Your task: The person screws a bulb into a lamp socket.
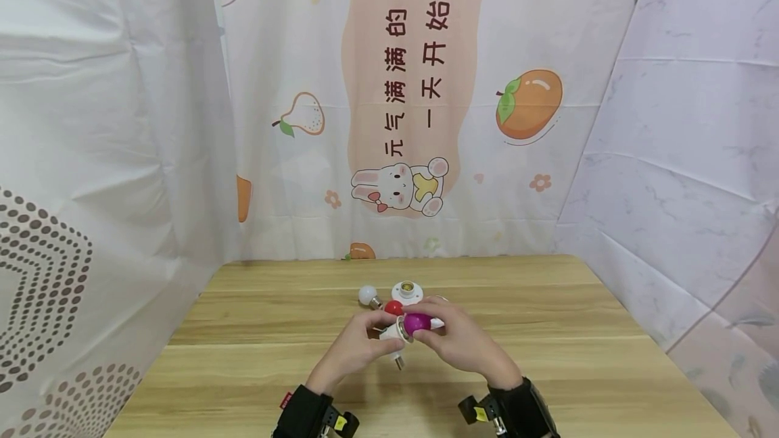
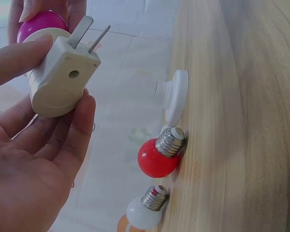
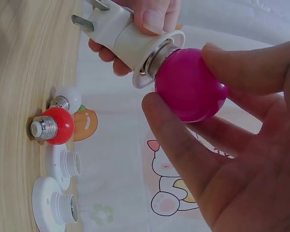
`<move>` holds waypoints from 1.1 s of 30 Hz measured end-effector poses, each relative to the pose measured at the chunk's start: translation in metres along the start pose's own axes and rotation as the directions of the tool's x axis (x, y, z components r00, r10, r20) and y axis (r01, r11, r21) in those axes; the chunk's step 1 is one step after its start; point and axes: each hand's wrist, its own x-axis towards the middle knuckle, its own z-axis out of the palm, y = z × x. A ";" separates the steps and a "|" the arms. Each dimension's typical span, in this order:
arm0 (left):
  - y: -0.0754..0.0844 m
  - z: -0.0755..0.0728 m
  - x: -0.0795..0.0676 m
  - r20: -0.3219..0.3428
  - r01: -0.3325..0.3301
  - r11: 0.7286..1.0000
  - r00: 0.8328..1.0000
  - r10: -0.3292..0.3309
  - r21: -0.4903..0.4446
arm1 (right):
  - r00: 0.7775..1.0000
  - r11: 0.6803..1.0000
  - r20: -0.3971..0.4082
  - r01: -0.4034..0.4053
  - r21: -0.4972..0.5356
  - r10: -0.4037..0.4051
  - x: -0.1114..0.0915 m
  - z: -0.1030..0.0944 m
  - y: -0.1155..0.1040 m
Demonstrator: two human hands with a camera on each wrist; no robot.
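Observation:
My left hand (image 1: 359, 343) grips a white plug-in lamp socket (image 2: 63, 79) between thumb and fingers, its two metal prongs sticking out. From the other side, the thumb and fingers of my right hand (image 1: 459, 338) pinch a magenta light bulb (image 3: 191, 84). The bulb's metal screw base sits partly inside the socket's round mouth; a band of metal shows at the rim in the right wrist view. Both hands hold these pieces above the wooden table (image 1: 262, 350), near its middle.
Behind the hands lie a red bulb (image 2: 157, 158) and a white bulb (image 1: 368, 295), both with silver screw bases. Beside them are two round white lamp holders, one nearer (image 3: 46, 208) and one farther (image 3: 58, 164). A printed curtain (image 1: 292, 208) hangs along the table's back edge.

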 end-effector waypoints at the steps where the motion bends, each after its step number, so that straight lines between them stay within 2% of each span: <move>1: 0.001 0.000 0.000 -0.002 -0.001 1.000 1.000 0.001 0.002 | 1.000 1.000 -0.001 0.000 -0.005 0.000 0.000 0.000 0.000; 14: 0.001 0.002 0.000 -0.011 0.011 1.000 1.000 -0.012 -0.004 | 1.000 0.999 -0.011 -0.027 -0.035 0.026 -0.001 0.000 -0.002; 22: 0.003 0.001 -0.002 -0.020 0.021 1.000 1.000 -0.020 0.015 | 0.994 0.991 -0.036 -0.108 -0.078 0.105 0.002 0.001 -0.005; 26: 0.002 0.002 -0.002 -0.019 0.028 0.999 0.999 -0.027 0.031 | 0.988 0.988 -0.037 -0.149 -0.052 0.147 0.003 0.002 -0.007; 33: 0.000 0.003 -0.001 -0.016 0.040 0.999 0.999 -0.040 0.037 | 0.975 0.973 -0.014 -0.219 0.069 0.220 0.004 0.004 -0.008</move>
